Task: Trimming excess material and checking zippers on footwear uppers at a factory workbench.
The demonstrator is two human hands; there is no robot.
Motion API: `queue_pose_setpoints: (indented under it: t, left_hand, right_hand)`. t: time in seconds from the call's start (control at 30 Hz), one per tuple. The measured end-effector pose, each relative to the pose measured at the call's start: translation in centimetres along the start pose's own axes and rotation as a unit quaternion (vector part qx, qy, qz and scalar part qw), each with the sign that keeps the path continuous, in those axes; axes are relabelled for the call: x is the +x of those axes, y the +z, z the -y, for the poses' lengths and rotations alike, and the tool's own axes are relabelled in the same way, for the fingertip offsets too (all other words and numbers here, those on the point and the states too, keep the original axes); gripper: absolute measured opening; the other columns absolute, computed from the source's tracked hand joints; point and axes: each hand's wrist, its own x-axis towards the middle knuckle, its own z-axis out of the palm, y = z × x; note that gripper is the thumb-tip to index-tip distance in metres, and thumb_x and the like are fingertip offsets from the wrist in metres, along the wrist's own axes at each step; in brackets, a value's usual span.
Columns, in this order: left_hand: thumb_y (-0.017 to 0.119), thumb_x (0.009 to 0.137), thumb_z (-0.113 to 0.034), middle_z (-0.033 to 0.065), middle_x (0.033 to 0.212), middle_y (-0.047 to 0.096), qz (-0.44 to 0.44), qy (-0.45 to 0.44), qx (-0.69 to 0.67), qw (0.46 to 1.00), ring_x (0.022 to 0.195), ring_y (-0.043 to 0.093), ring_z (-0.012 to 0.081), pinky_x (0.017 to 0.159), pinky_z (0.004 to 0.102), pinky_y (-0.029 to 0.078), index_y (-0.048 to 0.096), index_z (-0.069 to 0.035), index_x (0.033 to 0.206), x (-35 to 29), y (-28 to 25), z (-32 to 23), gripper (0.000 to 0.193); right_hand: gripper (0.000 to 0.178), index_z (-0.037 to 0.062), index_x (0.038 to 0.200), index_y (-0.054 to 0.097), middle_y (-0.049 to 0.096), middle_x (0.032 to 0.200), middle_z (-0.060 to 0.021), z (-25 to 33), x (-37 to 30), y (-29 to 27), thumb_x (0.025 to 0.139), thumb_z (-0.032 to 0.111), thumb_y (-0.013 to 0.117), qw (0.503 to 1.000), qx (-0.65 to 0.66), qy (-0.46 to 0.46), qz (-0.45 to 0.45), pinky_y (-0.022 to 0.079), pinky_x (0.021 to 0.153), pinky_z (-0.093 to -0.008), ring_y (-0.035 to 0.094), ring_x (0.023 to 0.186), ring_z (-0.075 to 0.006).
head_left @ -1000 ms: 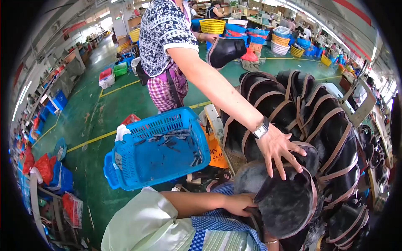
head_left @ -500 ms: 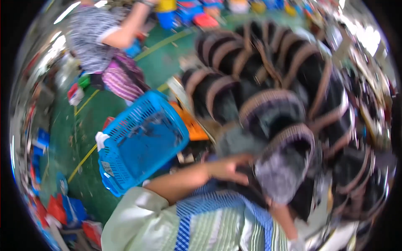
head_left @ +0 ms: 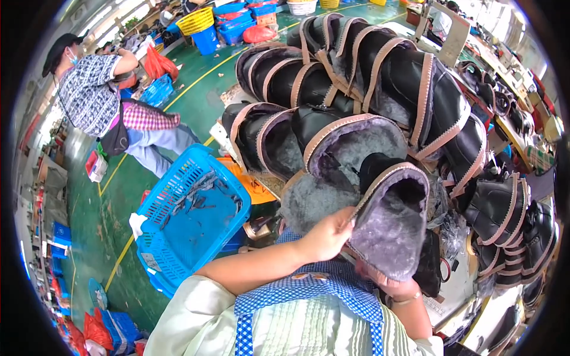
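A black shoe upper (head_left: pixel 392 234) with grey-purple fur lining and a tan stitched rim is in front of my chest, its furry inside facing up. My left hand (head_left: pixel 330 236) pinches its rim on the left side. At its lower end, my right hand (head_left: pixel 393 286) grips the edge from below, its fingers partly hidden behind the fur. Just beyond it is another fur-lined upper (head_left: pixel 350 139). Curved rows of nested black uppers (head_left: pixel 436 113) with the same tan rims fan out behind.
To the left stands a blue plastic basket (head_left: pixel 196 228) with dark scraps inside. An orange sheet (head_left: pixel 252 185) lies beside it. A person (head_left: pixel 89 98) in a patterned top is at the far left on the green floor. More uppers (head_left: pixel 499 207) are stacked at the right.
My left hand, stretched out beside the upper before, has closed on its rim. The upper sits slightly lower in view. The person at the left now appears turned and farther left.
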Motion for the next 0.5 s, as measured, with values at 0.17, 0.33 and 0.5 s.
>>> queue_pose_setpoints:
  t: [0.17, 0.33, 0.5]
  left_hand:
    - [0.043, 0.096, -0.007, 0.0215, 0.109, 0.057, -0.033, 0.114, 0.134, 0.984, 0.100, 0.059, 0.0361, 0.086, 0.0373, 0.046, 0.045, -0.001, 0.127, -1.3, 0.9, 0.1, 0.031]
    - [0.058, 0.085, -0.004, 0.0222, 0.094, 0.059, -0.065, 0.134, 0.182, 0.972, 0.085, 0.061, 0.0385, 0.071, 0.0400, 0.049, 0.039, 0.000, 0.128, -1.0, 2.1, 4.4, 0.047]
    - [0.059, 0.081, -0.010, 0.0189, 0.090, 0.059, 0.039, 0.169, 0.253, 0.952, 0.083, 0.058, 0.0366, 0.073, 0.0436, 0.047, 0.038, 0.007, 0.129, -0.4, 3.1, 2.9, 0.055]
  right_hand:
    - [0.017, -0.0094, 0.084, 0.059, 0.060, 0.076, -0.0159, 2.8, -4.4, -0.6, 0.088, -0.007, 0.043, 0.911, -0.235, -0.182, 0.286, 0.047, 0.067, -0.0387, 0.058, 0.069, -0.0275]
    - [0.039, -0.0071, 0.075, 0.055, 0.056, 0.069, -0.0133, 6.0, -7.0, 1.1, 0.095, 0.026, 0.050, 0.929, -0.135, -0.335, 0.084, 0.039, 0.048, -0.0288, 0.051, 0.053, -0.0208]
    - [0.028, 0.0045, 0.113, 0.052, 0.054, 0.079, 0.0027, 7.2, 1.4, 4.7, 0.095, 0.026, 0.053, 0.906, -0.063, -0.338, -0.246, 0.035, 0.050, -0.0193, 0.045, 0.059, -0.0060]
